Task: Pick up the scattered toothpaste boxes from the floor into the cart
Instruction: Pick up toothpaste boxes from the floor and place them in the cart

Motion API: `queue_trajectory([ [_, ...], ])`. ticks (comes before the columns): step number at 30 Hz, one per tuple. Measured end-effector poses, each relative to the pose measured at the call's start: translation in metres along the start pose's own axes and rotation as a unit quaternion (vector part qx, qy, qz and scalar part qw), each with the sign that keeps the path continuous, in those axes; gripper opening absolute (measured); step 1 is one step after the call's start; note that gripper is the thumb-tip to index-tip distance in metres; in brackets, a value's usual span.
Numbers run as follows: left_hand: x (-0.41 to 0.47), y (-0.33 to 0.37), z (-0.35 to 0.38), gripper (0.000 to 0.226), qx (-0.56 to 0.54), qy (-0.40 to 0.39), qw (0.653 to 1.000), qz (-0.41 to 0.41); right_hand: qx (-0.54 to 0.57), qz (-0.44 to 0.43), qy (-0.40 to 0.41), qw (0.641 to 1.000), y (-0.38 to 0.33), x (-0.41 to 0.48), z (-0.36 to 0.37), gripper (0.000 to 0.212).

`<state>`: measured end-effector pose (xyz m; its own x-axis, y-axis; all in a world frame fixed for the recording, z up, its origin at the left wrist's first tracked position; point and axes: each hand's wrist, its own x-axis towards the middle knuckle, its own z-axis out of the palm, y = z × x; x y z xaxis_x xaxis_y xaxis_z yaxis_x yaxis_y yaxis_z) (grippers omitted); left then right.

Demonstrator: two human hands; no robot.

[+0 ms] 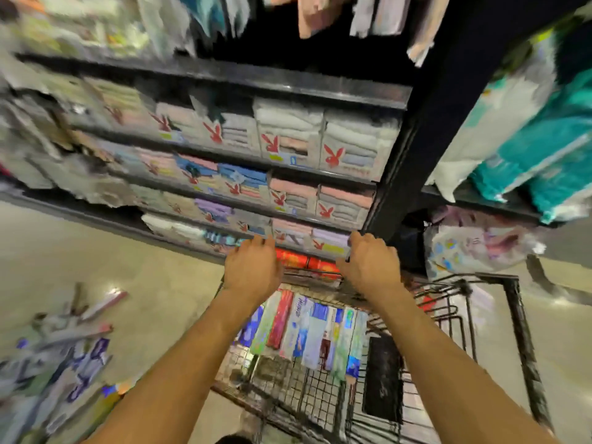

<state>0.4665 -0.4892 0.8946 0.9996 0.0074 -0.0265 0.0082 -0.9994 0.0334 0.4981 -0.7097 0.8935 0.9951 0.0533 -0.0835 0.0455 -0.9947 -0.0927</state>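
A: Hand status?
B: Both out over the far end of the wire cart [520, 328], with a row of red boxes [304, 262] held between them. Left hand [253, 267] is at the row's left end, fingers close together and reaching past it. Blur hides whether they curl round it, so cannot tell.
A: Right?
B: Right hand [371, 264] is on the right end, fingers curled over the top, thumb at the near side. It grips.
A: Where's the rest of the stock?
B: A batch of toothpaste boxes [307, 334] lies side by side inside the cart, just near of the hands, long sides touching. Colours are mixed: green, red, white, blue. More scattered boxes [73, 357] lie on the floor [144, 283] at near left, well apart from the cart, in a loose overlapping heap.
A: Surroundings?
B: Dark shelves [256, 88] on the far side, stacked with folded towel packs [288, 133] bearing a red rabbit logo. Teal packs [544, 149] on a shelf at far right. The whole frame is smeared and labels are unreadable.
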Motion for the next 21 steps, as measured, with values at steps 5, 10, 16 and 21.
queue_trajectory([
  [5, -0.030, -0.071, -0.063, 0.042, 0.016, 0.049, 0.996, -0.072, 0.000, -0.114, 0.010, 0.993, -0.085, 0.004, -0.066, 0.056],
  [10, -0.086, -0.163, -0.096, 0.041, 0.011, 0.073, 0.984, -0.164, -0.011, -0.216, 0.040, 0.976, -0.193, -0.014, -0.084, 0.051],
  [16, -0.188, -0.284, -0.097, 0.037, -0.004, 0.055, 0.961, -0.272, -0.028, -0.336, 0.033, 0.941, -0.347, -0.069, -0.074, 0.055],
  [21, -0.274, -0.384, -0.087, 0.037, 0.009, 0.044, 0.944, -0.328, -0.019, -0.384, 0.005, 0.923, -0.470, -0.128, -0.050, 0.054],
])
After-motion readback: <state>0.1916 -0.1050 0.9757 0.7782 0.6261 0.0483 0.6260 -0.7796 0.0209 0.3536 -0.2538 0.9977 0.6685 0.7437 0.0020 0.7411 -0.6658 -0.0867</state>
